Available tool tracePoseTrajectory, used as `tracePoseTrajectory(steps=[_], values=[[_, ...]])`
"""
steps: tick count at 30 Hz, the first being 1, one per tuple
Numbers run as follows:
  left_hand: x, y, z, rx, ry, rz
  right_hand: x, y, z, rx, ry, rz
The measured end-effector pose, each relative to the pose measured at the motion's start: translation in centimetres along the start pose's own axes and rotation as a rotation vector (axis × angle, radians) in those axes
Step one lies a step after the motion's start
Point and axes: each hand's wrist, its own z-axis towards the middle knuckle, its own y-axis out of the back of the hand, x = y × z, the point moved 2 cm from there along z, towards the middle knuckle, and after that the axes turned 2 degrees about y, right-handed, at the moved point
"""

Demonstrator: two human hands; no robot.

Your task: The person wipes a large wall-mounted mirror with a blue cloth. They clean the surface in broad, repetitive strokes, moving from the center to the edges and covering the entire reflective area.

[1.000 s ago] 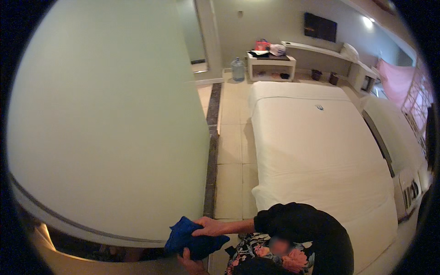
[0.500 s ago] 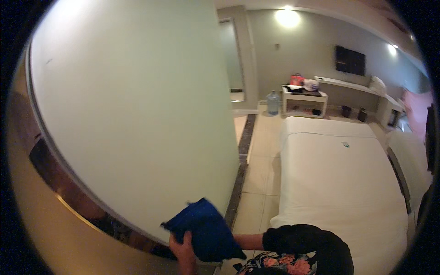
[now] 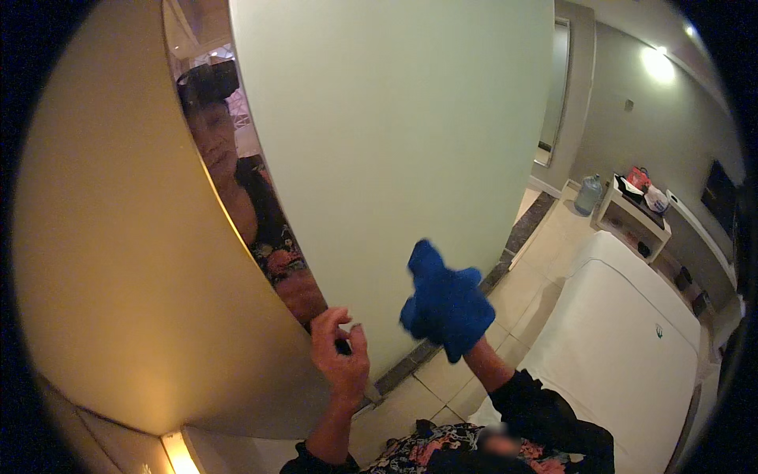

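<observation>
A blue cloth (image 3: 448, 304) covers my right hand from the wrist up, its corners sticking out on several sides. The fingers of my right hand are hidden under the cloth; only the wrist and forearm show below it. My left hand (image 3: 339, 351) is raised to the left of the cloth, apart from it, with loosely curled fingers and the thumb standing off from them. A dark spot shows between thumb and fingers, but no held thing can be made out. Behind both hands stands a large pale frosted panel (image 3: 387, 158).
A narrow mirror strip (image 3: 272, 213) along the panel's left edge reflects a person. Left of it curves a tan wall (image 3: 118, 237). A white-covered bed (image 3: 608, 347) is at right; beyond it are a white stand (image 3: 632, 217), a water jug (image 3: 588, 196) and a wall screen (image 3: 718, 201).
The view has turned left, bringing in the mirror strip. My left hand has let go of the blue cloth, which now covers my raised right hand.
</observation>
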Motion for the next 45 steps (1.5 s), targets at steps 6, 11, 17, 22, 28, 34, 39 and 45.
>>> tracePoseTrajectory(steps=[6,11,17,22,28,34,39,45], values=[[-2.0,6.2,3.5,-0.223,-0.413,0.319,-2.3,-5.8,7.9,0.050,0.273,0.014],[-2.7,2.9,5.0,-0.103,-0.346,0.181,-4.9,-9.1,10.9,0.240,0.283,-0.253],[-1.6,5.5,4.4,-0.162,-0.310,0.311,-13.2,-12.1,11.4,0.458,0.108,-0.357],[-1.5,4.0,6.1,-0.149,-0.265,0.256,-13.6,-13.0,11.7,0.519,0.105,-0.377],[1.8,1.8,7.6,-0.299,-0.769,0.523,-14.6,-16.6,15.0,0.575,0.171,-0.400],[2.1,1.3,7.0,-0.216,-0.599,0.559,-9.1,-24.9,21.8,0.614,0.375,-0.425],[2.6,0.6,7.1,-0.275,-0.591,0.362,-10.1,-22.1,19.6,0.594,0.401,-0.506],[2.8,0.2,7.1,-0.313,-0.668,0.383,-16.1,-13.1,11.4,0.663,0.232,-0.582]])
